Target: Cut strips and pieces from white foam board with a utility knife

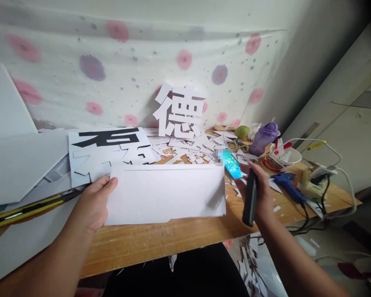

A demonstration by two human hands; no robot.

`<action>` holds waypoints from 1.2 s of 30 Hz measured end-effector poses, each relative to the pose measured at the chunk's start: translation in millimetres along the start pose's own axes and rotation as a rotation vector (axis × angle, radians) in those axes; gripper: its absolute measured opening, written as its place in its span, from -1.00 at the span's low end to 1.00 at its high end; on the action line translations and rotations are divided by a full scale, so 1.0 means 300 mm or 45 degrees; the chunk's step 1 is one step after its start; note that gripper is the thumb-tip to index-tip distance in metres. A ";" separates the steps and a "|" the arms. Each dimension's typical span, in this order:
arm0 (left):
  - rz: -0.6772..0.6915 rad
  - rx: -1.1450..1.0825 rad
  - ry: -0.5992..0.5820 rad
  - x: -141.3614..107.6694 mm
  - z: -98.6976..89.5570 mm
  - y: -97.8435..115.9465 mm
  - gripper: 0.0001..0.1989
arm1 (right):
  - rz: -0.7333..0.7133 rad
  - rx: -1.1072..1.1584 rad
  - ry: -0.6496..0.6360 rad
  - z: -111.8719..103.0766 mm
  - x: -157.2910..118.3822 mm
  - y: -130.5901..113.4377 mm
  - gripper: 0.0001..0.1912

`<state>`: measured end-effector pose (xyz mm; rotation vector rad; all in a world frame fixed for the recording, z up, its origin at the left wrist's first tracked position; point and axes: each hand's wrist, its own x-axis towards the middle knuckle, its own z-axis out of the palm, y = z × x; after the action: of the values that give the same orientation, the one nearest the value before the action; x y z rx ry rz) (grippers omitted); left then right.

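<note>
A rectangular piece of white board is pinched at its left end by my left hand, thumb on top. It is held up over the front of the wooden table. My right hand is closed around a long black object, held upright; its exact kind does not show. Just left of those fingers is a phone with a lit blue screen. Under my left wrist lies a yellow and black utility knife. A printed sheet with black and cut-out character shapes is behind the left hand.
A cut white character leans on the flowered wall sheet. White scraps litter the wooden table. At right stand a purple bottle, a paper tub and a blue glue gun with cables. Large white boards lie left.
</note>
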<state>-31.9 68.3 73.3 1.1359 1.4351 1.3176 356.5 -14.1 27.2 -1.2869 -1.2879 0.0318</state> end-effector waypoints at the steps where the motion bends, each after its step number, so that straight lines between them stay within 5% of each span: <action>1: -0.034 -0.104 0.041 -0.022 -0.003 -0.008 -0.54 | 0.017 0.047 0.068 0.001 -0.003 -0.007 -0.40; 4: -0.108 -0.362 0.064 -0.103 0.027 -0.031 -0.47 | 0.247 0.333 0.076 0.057 -0.046 -0.055 -0.42; 9: -0.084 -0.760 0.021 -0.274 0.183 -0.070 -0.53 | 0.693 0.962 -0.270 0.244 -0.183 -0.210 -0.37; 12: -0.146 -0.812 -0.047 -0.365 0.250 -0.109 -0.50 | 0.735 1.023 -0.346 0.307 -0.232 -0.285 -0.34; 15: -0.237 -0.608 -0.226 -0.416 0.245 -0.158 -0.49 | 0.760 0.900 -0.280 0.300 -0.229 -0.284 -0.40; 17: -0.262 -0.366 -0.526 -0.423 0.205 -0.186 -0.57 | 0.768 0.871 -0.289 0.271 -0.205 -0.239 -0.44; 20: -0.029 0.122 -0.955 -0.410 0.128 -0.205 -0.68 | 0.782 0.843 -0.382 0.218 -0.154 -0.145 -0.47; 25: 0.911 0.748 -0.700 -0.369 0.085 -0.186 -0.86 | 0.759 0.722 -0.528 0.140 -0.063 -0.025 -0.50; 27: 1.181 0.971 -0.704 -0.356 0.106 -0.178 -0.68 | 0.578 0.485 -0.630 0.114 -0.032 -0.002 -0.54; 30: 1.321 1.268 -0.835 -0.347 0.147 -0.182 -0.31 | 0.349 0.151 -0.695 0.083 -0.006 0.013 -0.52; 32: 1.306 1.332 -0.911 -0.345 0.167 -0.194 -0.18 | 0.236 -0.021 -0.566 0.070 -0.009 0.005 -0.49; 36: 1.240 1.279 -0.973 -0.339 0.186 -0.222 -0.02 | 0.259 0.158 -0.370 0.066 -0.056 -0.054 -0.51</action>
<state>39.8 -21.0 4.1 2.8536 0.8885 0.4267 326.5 -17.5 22.3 -1.3347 -1.3706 0.4504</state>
